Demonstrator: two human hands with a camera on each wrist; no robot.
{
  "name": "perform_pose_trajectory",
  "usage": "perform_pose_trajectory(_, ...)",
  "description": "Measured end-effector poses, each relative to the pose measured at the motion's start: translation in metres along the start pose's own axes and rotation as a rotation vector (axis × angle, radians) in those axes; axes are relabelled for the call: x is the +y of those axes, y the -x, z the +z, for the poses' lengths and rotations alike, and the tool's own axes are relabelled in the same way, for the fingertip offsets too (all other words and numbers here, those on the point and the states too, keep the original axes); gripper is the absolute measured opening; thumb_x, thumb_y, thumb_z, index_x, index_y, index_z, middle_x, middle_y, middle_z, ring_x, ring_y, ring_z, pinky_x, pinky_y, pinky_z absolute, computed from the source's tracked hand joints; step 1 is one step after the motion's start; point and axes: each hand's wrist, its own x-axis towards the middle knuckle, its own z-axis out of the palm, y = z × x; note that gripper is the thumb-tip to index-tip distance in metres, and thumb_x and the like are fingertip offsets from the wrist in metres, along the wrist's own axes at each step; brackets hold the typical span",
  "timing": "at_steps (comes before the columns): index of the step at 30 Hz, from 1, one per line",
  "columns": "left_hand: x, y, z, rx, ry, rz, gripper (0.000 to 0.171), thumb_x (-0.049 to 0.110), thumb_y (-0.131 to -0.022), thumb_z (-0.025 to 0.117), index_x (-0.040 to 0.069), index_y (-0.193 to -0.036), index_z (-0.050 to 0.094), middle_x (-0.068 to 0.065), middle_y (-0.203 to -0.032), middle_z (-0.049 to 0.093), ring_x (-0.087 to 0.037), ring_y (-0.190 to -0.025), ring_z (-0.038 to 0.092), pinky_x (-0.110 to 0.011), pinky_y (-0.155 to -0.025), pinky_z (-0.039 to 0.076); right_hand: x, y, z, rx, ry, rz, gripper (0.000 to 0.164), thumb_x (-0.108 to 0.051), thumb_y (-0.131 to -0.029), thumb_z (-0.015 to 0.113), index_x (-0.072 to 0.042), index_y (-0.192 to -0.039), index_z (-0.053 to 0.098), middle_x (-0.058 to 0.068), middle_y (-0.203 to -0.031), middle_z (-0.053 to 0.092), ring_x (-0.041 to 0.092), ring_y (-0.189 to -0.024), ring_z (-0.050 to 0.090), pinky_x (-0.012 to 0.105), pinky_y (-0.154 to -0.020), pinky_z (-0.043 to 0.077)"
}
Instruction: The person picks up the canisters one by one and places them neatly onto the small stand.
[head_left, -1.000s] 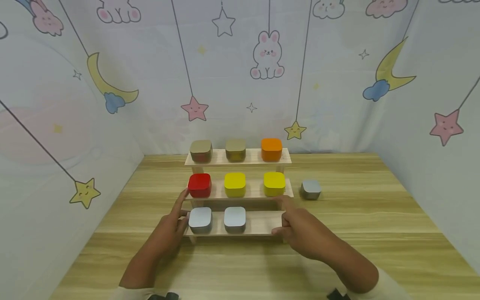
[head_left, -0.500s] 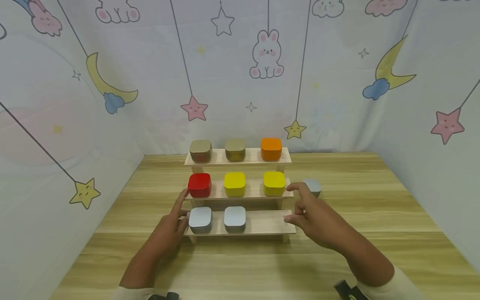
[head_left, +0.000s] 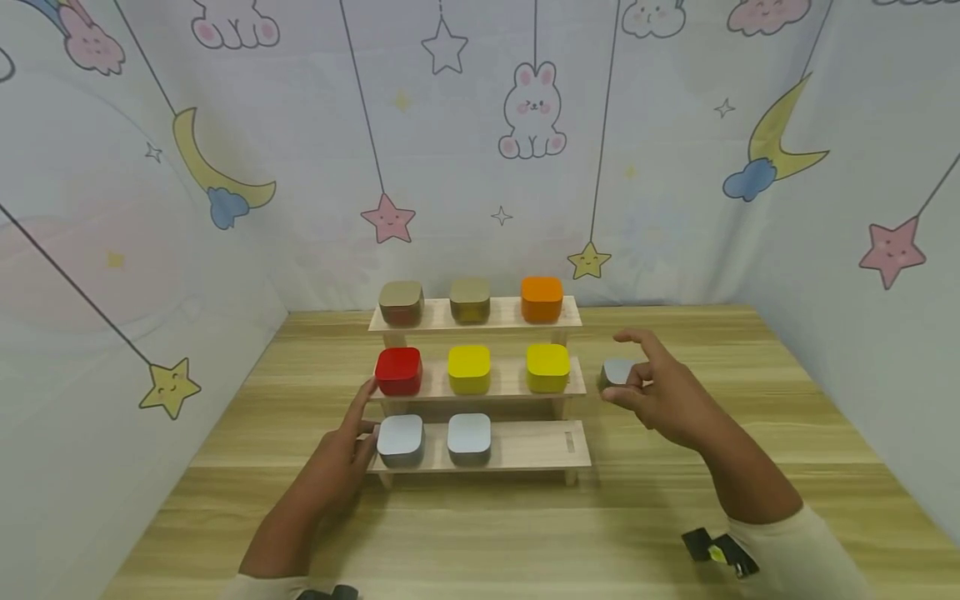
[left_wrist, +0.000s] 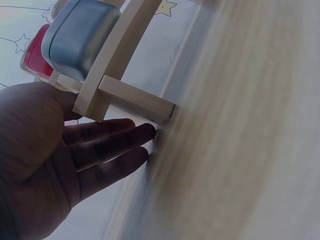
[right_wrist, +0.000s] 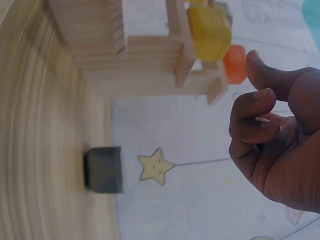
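A three-tier wooden rack (head_left: 528,446) carries small rounded-square tins. My left hand (head_left: 341,462) touches its left end, index finger beside the red tin (head_left: 399,371) and thumb by a silver tin (head_left: 401,439). In the left wrist view, several of its fingers (left_wrist: 110,170) are extended below the board's end. My right hand (head_left: 671,396) hovers in front of a loose silver tin (head_left: 617,372) on the table, partly hiding it. Its index finger and thumb are spread apart, other fingers curled, holding nothing. In the right wrist view, that tin (right_wrist: 105,170) stands apart from the hand.
Two yellow tins (head_left: 469,369) share the middle tier. A second silver tin (head_left: 469,438) sits on the bottom tier. The top tier bears an orange tin (head_left: 542,300) and two tan-topped tins (head_left: 401,302). A patterned curtain (head_left: 450,150) encloses the wooden table (head_left: 480,533).
My right hand has left the rack's right end and moved right and farther back to the loose silver tin, its thumb and index finger parting. My left hand has stayed in place.
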Motion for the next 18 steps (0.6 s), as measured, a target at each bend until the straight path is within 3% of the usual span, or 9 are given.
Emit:
perform_pose_trajectory(7, 0.000, 0.000, 0.000, 0.002, -0.002, 0.007, 0.090, 0.009, -0.113, 0.053, 0.038, -0.176, -0.004, -0.024, -0.150, 0.066, -0.048, -0.142, 0.062, -0.069, -0.121, 0.046, 0.025, -0.014, -0.008, -0.003, -0.088, 0.032, 0.087, -0.019, -0.103, 0.078, -0.015, -0.171, 0.024, 0.007, -0.084, 0.057, 0.015, -0.056, 0.047, 0.033, -0.055, 0.049)
perform_pose_trajectory(18, -0.002, -0.001, 0.000, 0.016, -0.014, 0.026, 0.090, 0.009, -0.113, 0.054, 0.038, -0.176, -0.003, -0.023, -0.147, 0.068, -0.046, -0.139, 0.065, -0.067, -0.120, 0.047, 0.060, -0.026, -0.014, 0.007, -0.152, 0.058, 0.082, -0.019, -0.104, 0.077, -0.010, -0.169, 0.027, 0.003, -0.082, 0.050, 0.012, -0.058, 0.041, 0.031, -0.055, 0.043)
